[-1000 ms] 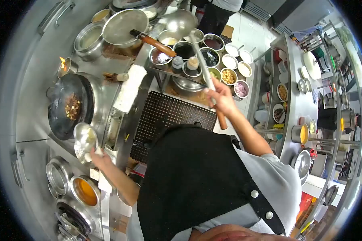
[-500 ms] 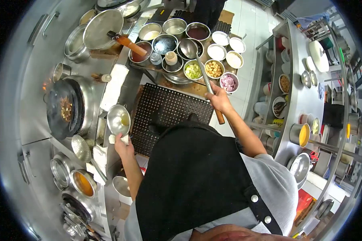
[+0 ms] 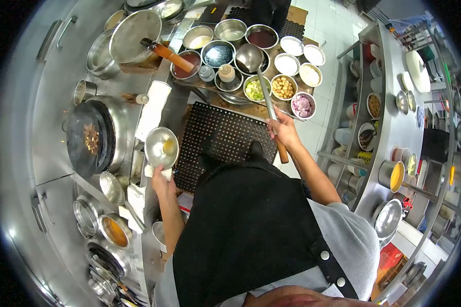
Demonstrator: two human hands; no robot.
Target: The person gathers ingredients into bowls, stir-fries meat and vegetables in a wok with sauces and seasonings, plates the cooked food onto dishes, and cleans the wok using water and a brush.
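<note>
My left hand (image 3: 161, 179) grips the edge of a metal bowl (image 3: 161, 146) through a folded white cloth (image 3: 159, 172); some yellowish liquid lies in the bowl. Wrapped round the handle of a long ladle (image 3: 267, 97) is my right hand (image 3: 283, 129). The ladle's cup rests over a dark-filled container among the seasoning pots, beside chopped green vegetable (image 3: 254, 89) and browned cubes (image 3: 283, 87). At the left, a black wok (image 3: 84, 138) holds brown pieces of food. A perforated skimmer (image 3: 112, 188) lies below the bowl, apart from my left hand.
A pot of orange liquid (image 3: 115, 231) stands at the lower left. Chopped purple onion (image 3: 302, 105) fills a bowl on the seasoning table's near corner. A perforated black mat (image 3: 215, 138) covers the floor. Shelving (image 3: 389, 128) runs along the right. Another person's dark-clothed legs (image 3: 268, 11) show at the top.
My left hand has brought the bowl right, away from the wok, and the skimmer now lies apart from it. The ladle has come down over the seasoning pots. The flame near the wok has died down.
</note>
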